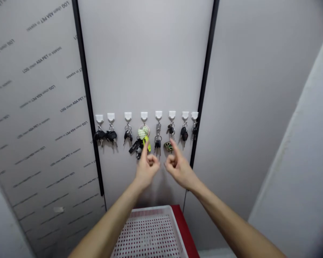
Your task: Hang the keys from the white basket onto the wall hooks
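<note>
My left hand (147, 166) is raised in front of the wall, just below a key bunch (144, 134) with a pale green bow-like charm and a yellow tag. One finger points up while the thumb and another finger curl into a ring with nothing inside. Mirroring it, my right hand (179, 166) also points one finger upward, its thumb curled against the other fingers, nothing held. That fingertip overlaps the view of a round green-and-black key charm (168, 146). Between the hands hangs a key set (157, 143) on a metal clasp.
Several white hooks (128, 116) line the wall panel (148, 53), bearing black-headed keys (111, 135) at left and more keys (184, 133) at right. Below, a white perforated basket (173, 222) rests on a red surface (185, 229). Black strips (208, 57) edge the panel.
</note>
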### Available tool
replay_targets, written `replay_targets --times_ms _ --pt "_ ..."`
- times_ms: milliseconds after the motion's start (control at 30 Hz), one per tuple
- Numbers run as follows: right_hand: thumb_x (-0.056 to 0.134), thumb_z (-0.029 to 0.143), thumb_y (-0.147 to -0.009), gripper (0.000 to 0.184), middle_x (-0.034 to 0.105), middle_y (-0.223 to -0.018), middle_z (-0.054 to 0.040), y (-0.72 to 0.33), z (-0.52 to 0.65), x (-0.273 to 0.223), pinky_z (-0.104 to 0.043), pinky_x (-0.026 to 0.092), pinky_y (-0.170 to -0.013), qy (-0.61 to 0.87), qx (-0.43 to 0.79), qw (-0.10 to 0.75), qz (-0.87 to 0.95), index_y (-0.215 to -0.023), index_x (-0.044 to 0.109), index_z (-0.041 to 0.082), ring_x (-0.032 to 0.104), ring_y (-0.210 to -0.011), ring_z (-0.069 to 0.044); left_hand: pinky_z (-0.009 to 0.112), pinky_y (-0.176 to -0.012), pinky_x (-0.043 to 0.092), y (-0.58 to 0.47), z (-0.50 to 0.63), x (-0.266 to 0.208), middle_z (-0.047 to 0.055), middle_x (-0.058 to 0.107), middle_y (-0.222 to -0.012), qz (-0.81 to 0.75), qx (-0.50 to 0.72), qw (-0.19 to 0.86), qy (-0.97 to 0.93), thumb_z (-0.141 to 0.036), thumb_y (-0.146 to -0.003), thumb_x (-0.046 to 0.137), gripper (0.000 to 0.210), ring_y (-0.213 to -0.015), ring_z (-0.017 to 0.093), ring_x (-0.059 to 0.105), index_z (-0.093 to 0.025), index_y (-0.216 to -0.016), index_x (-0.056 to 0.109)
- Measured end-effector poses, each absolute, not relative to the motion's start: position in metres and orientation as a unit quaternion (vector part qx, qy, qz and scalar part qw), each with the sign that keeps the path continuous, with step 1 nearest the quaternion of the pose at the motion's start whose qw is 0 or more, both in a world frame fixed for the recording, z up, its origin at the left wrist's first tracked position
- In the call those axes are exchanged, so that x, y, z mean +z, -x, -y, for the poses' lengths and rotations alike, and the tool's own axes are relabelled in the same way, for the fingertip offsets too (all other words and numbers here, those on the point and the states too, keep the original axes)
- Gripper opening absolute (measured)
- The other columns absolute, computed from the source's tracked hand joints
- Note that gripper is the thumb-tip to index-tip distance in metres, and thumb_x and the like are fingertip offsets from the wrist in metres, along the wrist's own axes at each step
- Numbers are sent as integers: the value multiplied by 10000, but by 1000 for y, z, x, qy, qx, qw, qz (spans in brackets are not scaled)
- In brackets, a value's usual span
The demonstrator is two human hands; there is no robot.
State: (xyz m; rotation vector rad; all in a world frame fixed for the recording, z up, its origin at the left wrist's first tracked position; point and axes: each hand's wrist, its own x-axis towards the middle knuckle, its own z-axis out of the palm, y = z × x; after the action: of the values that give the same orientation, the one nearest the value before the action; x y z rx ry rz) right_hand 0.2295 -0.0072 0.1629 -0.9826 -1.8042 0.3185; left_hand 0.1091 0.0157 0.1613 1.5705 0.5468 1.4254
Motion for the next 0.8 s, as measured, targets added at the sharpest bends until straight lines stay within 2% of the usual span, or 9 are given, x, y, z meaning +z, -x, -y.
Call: replay_targets --times_ms 133,433,533,633,700,800 --pt "400 106 -656 740 370 -523 68 -213 14 201 -204 325 -437 318 122 607 718 -1199 -76 268 354 -448 -74 156 -475 300 -91 -7 208 -84 387 -524 -132 623 424 -644 -80 -601 458 768 -472 33 357 -254 -1200 10" --pt "418 118 -645 735 380 -511 75 -211 11 198 -206 327 -419 310 153 604 718 -1201 -33 288 349 -434 -72 154 -458 290 -101 -6 202 -82 375 -527 -122 583 435 -675 -77 -600 456 754 -459 31 335 -261 -1198 36" --pt "421 159 -648 618 406 -523 65 -226 5 195 -209 347 -441 354 132 594 710 -1191 138 245 370 -441 -67 168 -496 325 -108 -16 195 -69 404 -564 -166 561 424 -691 -94 -605 456 710 -486 38 371 -251 -1192 90" --pt "432 233 -639 408 480 -623 11 -259 -10 195 -227 375 -505 458 9 644 612 -1041 401 166 425 -512 -78 223 -582 373 -118 -30 182 5 479 -738 -286 552 370 -690 -131 -596 470 594 -610 78 447 -184 -1143 246" --pt "437 281 -628 360 515 -719 -33 -287 -23 199 -246 383 -565 527 -93 665 521 -955 469 132 453 -572 -94 279 -693 371 -127 -37 176 67 470 -917 -349 560 293 -692 -156 -587 484 522 -788 136 460 -151 -1086 331" --pt "427 343 -628 345 547 -762 -63 -318 -36 211 -268 373 -601 623 -160 606 468 -887 514 132 481 -619 -125 328 -866 261 -144 -40 174 101 386 -1094 -375 570 181 -709 -158 -586 484 504 -1027 190 338 -135 -1070 344"
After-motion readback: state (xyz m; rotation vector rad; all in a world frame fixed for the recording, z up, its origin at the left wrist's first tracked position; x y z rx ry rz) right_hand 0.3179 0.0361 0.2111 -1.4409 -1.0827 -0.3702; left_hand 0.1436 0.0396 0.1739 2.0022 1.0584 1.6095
